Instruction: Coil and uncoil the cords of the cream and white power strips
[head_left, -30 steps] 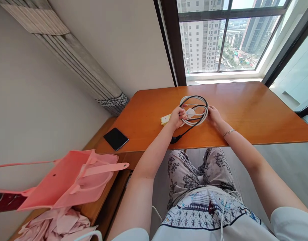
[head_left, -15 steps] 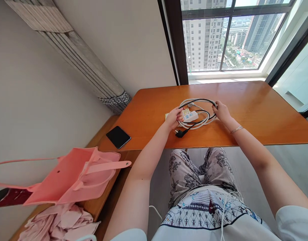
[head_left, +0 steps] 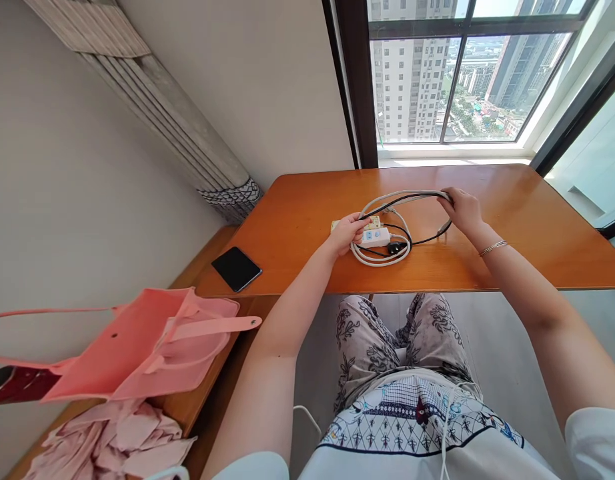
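My left hand (head_left: 350, 232) is closed around white and black cables at the left side of a loose coil. Beside its fingers lie a white power strip (head_left: 376, 237) and a yellowish power strip (head_left: 373, 223), both partly hidden by the hand. My right hand (head_left: 461, 208) pinches the cables (head_left: 412, 195) on the far right, which stretch in an arc between both hands. A black plug (head_left: 396, 247) rests near the white strip. Loops of white cable (head_left: 380, 263) lie on the wooden table (head_left: 527, 240).
On the table's left corner lies a dark-screened phone (head_left: 236, 269). A pink bag (head_left: 137, 347) stands on a wooden bench to the left, with crumpled pink cloth (head_left: 107, 443) below it. Behind the table is a window (head_left: 452, 87); a curtain (head_left: 177, 133) hangs at left.
My right hand has moved right and slightly away, drawing the cables into a wider arc. The black plug has shifted from the near table edge toward the white strip. My left hand stays about where it was.
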A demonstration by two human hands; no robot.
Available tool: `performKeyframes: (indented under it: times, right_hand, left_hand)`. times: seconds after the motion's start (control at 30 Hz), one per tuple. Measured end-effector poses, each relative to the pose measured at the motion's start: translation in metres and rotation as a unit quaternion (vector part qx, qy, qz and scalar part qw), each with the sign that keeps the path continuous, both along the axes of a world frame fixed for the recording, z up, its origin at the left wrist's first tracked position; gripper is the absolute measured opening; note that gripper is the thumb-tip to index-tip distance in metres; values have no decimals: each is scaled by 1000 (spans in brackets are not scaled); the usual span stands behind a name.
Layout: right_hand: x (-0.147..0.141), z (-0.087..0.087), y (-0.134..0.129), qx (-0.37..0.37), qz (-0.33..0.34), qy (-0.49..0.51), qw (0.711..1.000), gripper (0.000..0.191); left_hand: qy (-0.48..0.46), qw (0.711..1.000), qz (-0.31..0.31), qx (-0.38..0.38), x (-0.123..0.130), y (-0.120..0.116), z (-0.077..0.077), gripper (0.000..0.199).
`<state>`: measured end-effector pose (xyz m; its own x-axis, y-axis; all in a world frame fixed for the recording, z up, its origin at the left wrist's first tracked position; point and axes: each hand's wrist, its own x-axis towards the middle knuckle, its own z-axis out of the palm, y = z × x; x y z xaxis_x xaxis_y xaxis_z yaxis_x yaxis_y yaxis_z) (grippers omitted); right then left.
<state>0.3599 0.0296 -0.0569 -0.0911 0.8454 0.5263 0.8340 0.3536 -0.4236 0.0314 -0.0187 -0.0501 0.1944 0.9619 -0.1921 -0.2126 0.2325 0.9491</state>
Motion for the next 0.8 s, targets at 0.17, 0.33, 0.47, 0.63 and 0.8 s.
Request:
performKeyframes:
  times: [0.17, 0.33, 0.47, 0.63, 0.8]
  right_hand:
    - [-12, -12, -2, -169, 51, 312, 934, 27]
    - [-10, -7, -11, -190, 54, 210, 958, 27]
    - [-7, 17, -21, -59, -15, 35, 998, 28]
    - [11, 46, -20, -11, -77, -59, 995, 43]
    - [41, 54, -7, 4, -131, -149, 980, 41]
  left_hand:
    - [-81, 995, 47, 26, 7, -10, 13, 23]
    - [-113, 987, 85, 81, 11, -13, 39, 19]
    - [-79, 975, 137, 158, 9, -3, 58, 18]
    - [14, 964, 163, 211, 7, 6, 56, 18]
    - [75, 972, 107, 198, 12, -2, 34, 14]
